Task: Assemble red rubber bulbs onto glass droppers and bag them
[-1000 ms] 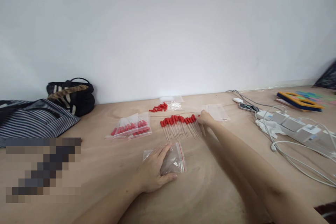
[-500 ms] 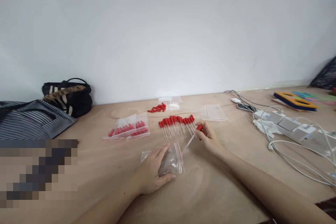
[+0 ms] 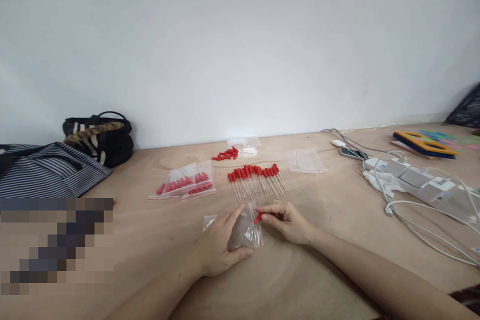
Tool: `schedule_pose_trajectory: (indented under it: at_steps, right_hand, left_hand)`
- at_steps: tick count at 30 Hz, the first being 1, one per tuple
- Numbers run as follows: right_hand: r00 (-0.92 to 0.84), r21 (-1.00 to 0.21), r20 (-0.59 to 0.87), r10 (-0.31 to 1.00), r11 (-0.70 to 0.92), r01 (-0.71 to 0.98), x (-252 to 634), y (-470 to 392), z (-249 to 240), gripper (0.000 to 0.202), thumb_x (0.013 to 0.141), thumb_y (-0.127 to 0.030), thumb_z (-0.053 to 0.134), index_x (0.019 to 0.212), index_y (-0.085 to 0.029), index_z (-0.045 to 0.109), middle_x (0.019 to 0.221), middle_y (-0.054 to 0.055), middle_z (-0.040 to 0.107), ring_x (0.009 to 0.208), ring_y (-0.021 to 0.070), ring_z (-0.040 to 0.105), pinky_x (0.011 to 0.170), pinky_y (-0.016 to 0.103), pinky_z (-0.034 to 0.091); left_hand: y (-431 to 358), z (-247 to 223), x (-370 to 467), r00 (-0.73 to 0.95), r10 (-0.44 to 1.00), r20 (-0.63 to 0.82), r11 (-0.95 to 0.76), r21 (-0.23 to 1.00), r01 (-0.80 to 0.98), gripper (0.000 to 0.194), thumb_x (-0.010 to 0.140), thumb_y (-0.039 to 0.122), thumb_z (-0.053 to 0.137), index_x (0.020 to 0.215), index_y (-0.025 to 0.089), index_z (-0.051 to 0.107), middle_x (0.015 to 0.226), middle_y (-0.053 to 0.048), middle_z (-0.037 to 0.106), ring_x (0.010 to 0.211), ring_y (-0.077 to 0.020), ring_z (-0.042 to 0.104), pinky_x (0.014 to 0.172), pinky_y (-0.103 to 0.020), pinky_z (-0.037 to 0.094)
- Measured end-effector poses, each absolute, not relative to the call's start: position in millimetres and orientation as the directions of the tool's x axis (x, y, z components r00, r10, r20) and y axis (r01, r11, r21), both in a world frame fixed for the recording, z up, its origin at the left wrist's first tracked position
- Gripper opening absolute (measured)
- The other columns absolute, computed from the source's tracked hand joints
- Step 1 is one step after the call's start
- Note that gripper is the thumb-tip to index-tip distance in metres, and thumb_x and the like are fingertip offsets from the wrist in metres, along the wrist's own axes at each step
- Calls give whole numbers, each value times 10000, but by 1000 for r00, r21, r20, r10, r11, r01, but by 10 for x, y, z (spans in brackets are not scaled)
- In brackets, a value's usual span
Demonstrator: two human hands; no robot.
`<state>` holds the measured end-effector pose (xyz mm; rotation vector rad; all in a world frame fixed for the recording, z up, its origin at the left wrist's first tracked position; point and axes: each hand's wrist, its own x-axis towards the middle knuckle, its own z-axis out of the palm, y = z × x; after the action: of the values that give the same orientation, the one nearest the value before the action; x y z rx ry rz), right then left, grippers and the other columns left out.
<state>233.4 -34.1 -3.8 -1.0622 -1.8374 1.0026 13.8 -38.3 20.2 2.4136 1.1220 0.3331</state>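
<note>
My left hand point(image 3: 217, 245) lies with spread fingers on a clear zip bag point(image 3: 245, 232) that has a red line along its right edge. At that edge, my right hand point(image 3: 290, 222) pinches a dropper by its red rubber bulb point(image 3: 258, 217). The dropper's thin tube points left at the bag's mouth, and I cannot clearly make out how far it is inside. Just beyond my hands is a row of glass droppers point(image 3: 255, 180) with red bulbs, tubes toward me.
Left of the row lie zip bags point(image 3: 185, 182) filled with red-bulbed droppers. Loose red bulbs point(image 3: 227, 153) and thin clear tubes point(image 3: 249, 151) sit near the wall. Flat bags point(image 3: 307, 160) lie right of them. Farther right are a power strip point(image 3: 416, 180) and white cables point(image 3: 420, 235).
My right hand has moved left and toward me, bringing the dropper from beside the row to the bag's edge. My left hand stays on the bag.
</note>
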Motion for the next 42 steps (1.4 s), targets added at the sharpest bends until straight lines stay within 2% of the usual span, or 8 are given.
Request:
schedule_pose_trajectory:
  at_steps: [5, 13, 20, 25, 31, 35, 39, 42]
  right_hand:
    - [-477, -909, 221, 850, 357, 215, 2292, -335, 15, 258, 796, -390, 531, 953, -189, 571, 798, 22, 635, 694, 121, 557, 640, 250, 434]
    - [-465, -787, 291, 836, 486, 380, 2318, -295, 130, 144, 763, -340, 588, 782, -206, 636, 685, 3, 571, 722, 140, 503, 720, 296, 407]
    - [-494, -786, 351, 795, 537, 306, 2319, -290, 38, 177, 719, -396, 633, 798, -242, 670, 907, 33, 533, 894, 162, 499, 828, 336, 393]
    - [-407, -700, 324, 854, 506, 505, 2199, -328, -24, 152, 714, -398, 637, 824, -311, 698, 1044, 52, 473, 1035, 210, 411, 893, 408, 323]
    - [-392, -687, 203, 897, 416, 596, 2165, -329, 16, 109, 697, -347, 662, 801, -350, 693, 1173, 16, 519, 1062, 250, 397, 885, 502, 223]
    - [-387, -704, 192, 902, 402, 586, 2202, -289, 26, 134, 677, -315, 677, 811, -316, 687, 968, 11, 645, 955, 226, 477, 864, 490, 219]
    - [-319, -718, 209, 925, 366, 591, 2254, -253, 30, 138, 639, -388, 694, 740, -295, 698, 888, 16, 667, 912, 227, 508, 860, 476, 220]
    - [-330, -695, 246, 911, 403, 596, 2281, -252, 26, 83, 638, -336, 699, 714, -301, 697, 862, 9, 669, 908, 220, 515, 874, 473, 210]
  left_hand:
    - [-376, 185, 151, 652, 755, 68, -597, 481, 642, 769, 730, 402, 579, 1353, 199, 177, 1369, -121, 341, 1239, -278, 321, 1001, -461, 293]
    - [-350, 136, 100, 711, 697, 92, -668, 443, 598, 817, 735, 519, 526, 1379, 208, 131, 1391, -126, 305, 1250, -307, 290, 1003, -495, 264]
    - [-354, 139, 128, 709, 700, 92, -672, 420, 610, 745, 764, 510, 496, 1373, 202, 197, 1376, -116, 343, 1248, -308, 296, 1013, -501, 248]
    - [-378, 168, 168, 711, 699, 76, -676, 397, 621, 738, 773, 516, 482, 1364, 151, 233, 1378, -133, 340, 1259, -309, 277, 1028, -495, 234]
    - [-364, 191, 151, 719, 689, 89, -683, 410, 604, 788, 753, 543, 498, 1377, 175, 187, 1377, -136, 340, 1245, -318, 300, 1004, -509, 261]
    - [-373, 179, -11, 711, 695, 111, -679, 425, 598, 868, 698, 573, 546, 1384, 215, 154, 1388, -123, 321, 1232, -332, 315, 989, -517, 272]
    - [-436, 151, -176, 647, 751, 131, -614, 496, 614, 629, 808, 501, 431, 1357, 258, 244, 1343, -68, 407, 1199, -272, 383, 994, -448, 309]
    - [-435, 142, -216, 584, 804, 111, -544, 533, 648, 436, 895, 367, 298, 1323, 284, 315, 1296, -30, 470, 1157, -220, 445, 975, -404, 351]
